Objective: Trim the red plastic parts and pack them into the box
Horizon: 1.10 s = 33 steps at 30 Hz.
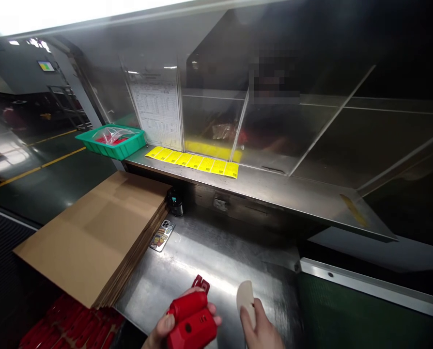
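Observation:
My left hand (161,330) is wrapped round a red plastic housing (193,320), which has a rounded barrel along one side and small holes in its face. Behind those fingers shows another small red plastic part (203,285); whether it lies on the table or joins the housing I cannot tell. To the right, apart from the housing, my right hand (262,330) pinches a flat beige piece with a curved edge (246,298) between thumb and fingers. Both hands are over the near part of the metal table (216,252).
Stacked cardboard sheets (103,228) lie at left, above many red parts (69,325). A phone (162,235) and a black container (176,202) sit beside them. The metal shelf (267,186) bears yellow labels (191,161) and a green tray (116,151). A green surface (369,315) is at right.

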### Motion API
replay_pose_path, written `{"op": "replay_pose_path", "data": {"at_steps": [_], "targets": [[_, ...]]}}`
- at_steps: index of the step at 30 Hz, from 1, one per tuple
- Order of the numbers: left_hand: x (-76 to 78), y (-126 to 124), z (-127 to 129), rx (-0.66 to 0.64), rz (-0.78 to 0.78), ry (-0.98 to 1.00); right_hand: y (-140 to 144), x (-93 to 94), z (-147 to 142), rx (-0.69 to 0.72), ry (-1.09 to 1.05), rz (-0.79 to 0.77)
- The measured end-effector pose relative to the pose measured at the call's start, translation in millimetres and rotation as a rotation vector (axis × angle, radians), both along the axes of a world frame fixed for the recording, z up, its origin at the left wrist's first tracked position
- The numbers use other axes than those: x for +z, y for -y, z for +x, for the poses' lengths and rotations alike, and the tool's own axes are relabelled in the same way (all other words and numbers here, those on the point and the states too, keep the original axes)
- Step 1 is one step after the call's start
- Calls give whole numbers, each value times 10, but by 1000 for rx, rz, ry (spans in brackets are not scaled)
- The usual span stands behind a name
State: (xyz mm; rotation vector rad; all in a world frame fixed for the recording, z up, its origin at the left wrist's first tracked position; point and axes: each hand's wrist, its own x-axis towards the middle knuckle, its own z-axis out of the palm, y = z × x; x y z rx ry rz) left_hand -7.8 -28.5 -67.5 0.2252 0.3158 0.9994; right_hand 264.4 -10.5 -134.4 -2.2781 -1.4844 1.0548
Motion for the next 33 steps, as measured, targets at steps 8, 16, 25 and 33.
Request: {"op": "replay_pose_path", "data": {"at_steps": [8,16,25,33], "targets": [[-274,295,11,79,-253,-94,-135,-772,748,-170,-96,-175],[-399,938,18,83,-256,-285,-1049,-1289,759,-24,18,-268],[-477,1460,-251,139,-308,-500,-718,-1136,534,65,230,-112],[-561,2168,-1510,154,-352,-604,-144,-1161,-1422,542,-128,-159]]}}
